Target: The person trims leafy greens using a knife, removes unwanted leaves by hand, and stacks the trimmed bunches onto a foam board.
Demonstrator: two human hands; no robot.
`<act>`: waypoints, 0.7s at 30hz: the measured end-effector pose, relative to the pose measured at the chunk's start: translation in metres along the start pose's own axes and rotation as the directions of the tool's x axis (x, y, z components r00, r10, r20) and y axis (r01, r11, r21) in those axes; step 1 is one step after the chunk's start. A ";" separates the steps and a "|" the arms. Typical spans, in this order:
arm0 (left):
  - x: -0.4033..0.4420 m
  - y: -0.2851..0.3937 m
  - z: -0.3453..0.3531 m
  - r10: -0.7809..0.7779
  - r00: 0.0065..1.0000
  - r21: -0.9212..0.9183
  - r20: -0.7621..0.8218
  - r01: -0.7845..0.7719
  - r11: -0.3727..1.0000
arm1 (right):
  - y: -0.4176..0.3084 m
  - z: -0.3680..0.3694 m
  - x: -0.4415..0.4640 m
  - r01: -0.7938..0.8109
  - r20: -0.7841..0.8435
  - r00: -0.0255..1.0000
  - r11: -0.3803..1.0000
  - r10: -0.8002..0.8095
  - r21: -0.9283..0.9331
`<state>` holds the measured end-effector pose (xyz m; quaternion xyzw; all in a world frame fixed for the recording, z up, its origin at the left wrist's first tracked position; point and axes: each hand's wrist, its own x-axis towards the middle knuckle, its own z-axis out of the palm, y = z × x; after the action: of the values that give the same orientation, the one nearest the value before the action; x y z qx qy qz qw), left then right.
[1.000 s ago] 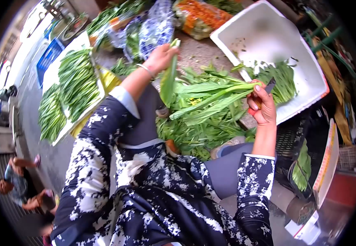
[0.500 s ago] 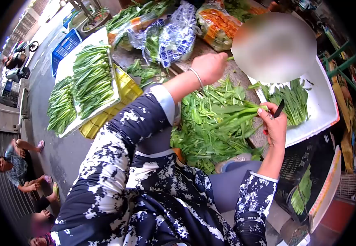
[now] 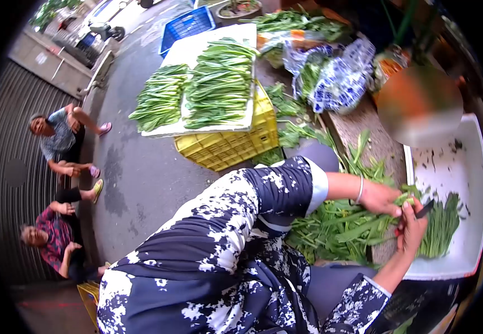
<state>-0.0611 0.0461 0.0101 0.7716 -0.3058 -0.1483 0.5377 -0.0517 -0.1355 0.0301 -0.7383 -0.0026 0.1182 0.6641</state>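
Note:
My left hand (image 3: pixel 379 197), with a bracelet at the wrist, is closed at the leafy green stems (image 3: pixel 406 195), its fingertips meeting my right hand. My right hand (image 3: pixel 412 228) is closed around a small knife (image 3: pixel 425 208); only its dark blade shows, pointing to the upper right. Some leafy greens run between the two hands, and exactly which fingers grip them is partly hidden. Below my hands lies a loose pile of leafy greens (image 3: pixel 330 231). Close by on the right, a white foam box (image 3: pixel 464 270) holds a neat bunch of greens (image 3: pixel 441 228).
Bundled greens (image 3: pixel 219 83) lie on a white foam board (image 3: pixel 188 47) over a yellow crate (image 3: pixel 227 147). A blue crate (image 3: pixel 186 28) stands behind. Plastic bags of vegetables (image 3: pixel 338 80) rest beyond my hands. Two people (image 3: pixel 60 136) sit by a shutter on the left.
The view has swung left, so things appear further right. My left hand, held apart in the air before, has come down to meet my right hand at the stems. The knife stays in my right hand.

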 end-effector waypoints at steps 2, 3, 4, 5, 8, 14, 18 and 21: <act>-0.003 0.005 -0.004 -0.057 0.998 0.025 0.015 0.056 0.998 | -0.001 0.006 0.002 0.000 0.044 0.999 1.000 -0.001 0.025; -0.004 0.003 -0.008 -0.076 0.997 0.080 -0.024 0.078 0.994 | 0.003 0.002 0.008 0.011 0.096 0.995 0.999 -0.014 0.034; -0.009 0.014 -0.021 -0.084 0.996 0.080 -0.030 0.086 0.993 | -0.001 0.009 0.011 0.007 0.105 0.994 0.999 -0.011 0.036; -0.017 0.027 -0.038 -0.145 0.987 0.092 -0.064 0.150 0.984 | -0.007 0.018 0.009 0.006 0.047 0.999 0.990 -0.013 0.140; -0.051 0.070 -0.104 -0.204 0.958 0.205 -0.203 0.246 0.947 | -0.013 0.020 0.007 -0.011 0.007 1.000 0.977 0.010 0.213; -0.145 0.068 -0.243 0.039 0.857 0.837 -0.515 0.492 0.238 | 0.011 0.014 0.010 0.000 0.000 1.000 1.000 0.000 0.019; -0.237 0.009 -0.304 -0.122 0.727 0.734 -0.676 0.650 -0.196 | 0.021 0.015 0.007 -0.071 -0.047 0.997 0.994 0.067 -0.083; -0.290 -0.036 -0.302 -0.257 0.557 0.609 -0.790 0.762 -0.220 | 0.024 0.011 0.004 -0.159 -0.035 0.987 0.982 0.156 -0.099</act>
<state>-0.1046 0.4614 0.0621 0.9689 0.1567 0.0299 -0.1889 -0.0536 -0.1273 0.0044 -0.7705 0.0586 0.1602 0.6142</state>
